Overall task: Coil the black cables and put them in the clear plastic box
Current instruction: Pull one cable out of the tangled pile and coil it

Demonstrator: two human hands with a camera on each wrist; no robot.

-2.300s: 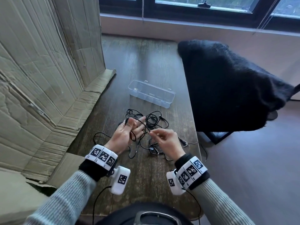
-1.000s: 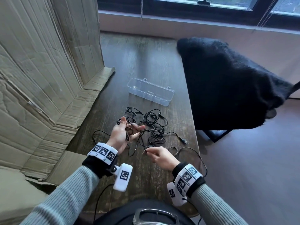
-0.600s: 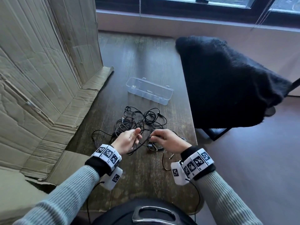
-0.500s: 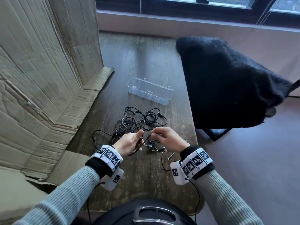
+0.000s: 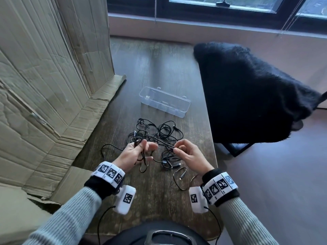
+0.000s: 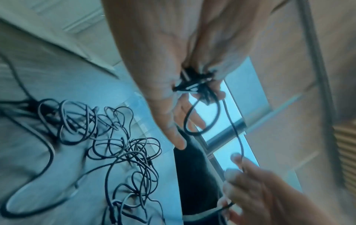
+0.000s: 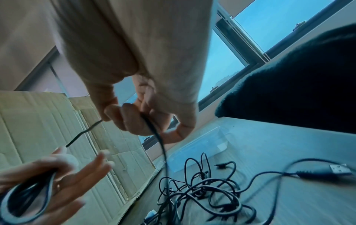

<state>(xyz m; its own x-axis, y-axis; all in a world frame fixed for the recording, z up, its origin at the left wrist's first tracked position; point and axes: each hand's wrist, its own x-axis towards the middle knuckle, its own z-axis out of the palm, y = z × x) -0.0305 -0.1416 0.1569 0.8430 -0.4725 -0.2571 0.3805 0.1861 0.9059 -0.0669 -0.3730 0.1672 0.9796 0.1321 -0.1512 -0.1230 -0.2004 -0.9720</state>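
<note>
A tangle of thin black cables (image 5: 155,135) lies on the dark wooden table (image 5: 159,191), just in front of the open clear plastic box (image 5: 165,101). My left hand (image 5: 141,151) hovers over the near edge of the tangle. Its thumb pinches several coiled loops (image 6: 202,121) of one cable against the palm, and the fingers are spread. My right hand (image 5: 177,150) pinches the same cable (image 7: 161,144) a short way along, between thumb and fingertips. The strand runs taut between both hands. In the right wrist view the coil (image 7: 25,201) hangs from the left hand.
Folded cardboard (image 5: 44,85) leans along the table's left side. A chair draped in black fleece (image 5: 247,96) stands against the right edge. A loose USB plug (image 7: 339,169) lies on the table to the right. A window wall runs behind.
Half a second ago the hands met above the tangle. Now the right hand has drawn away to the right along the cable, and the left hand's fingers have spread around its loops.
</note>
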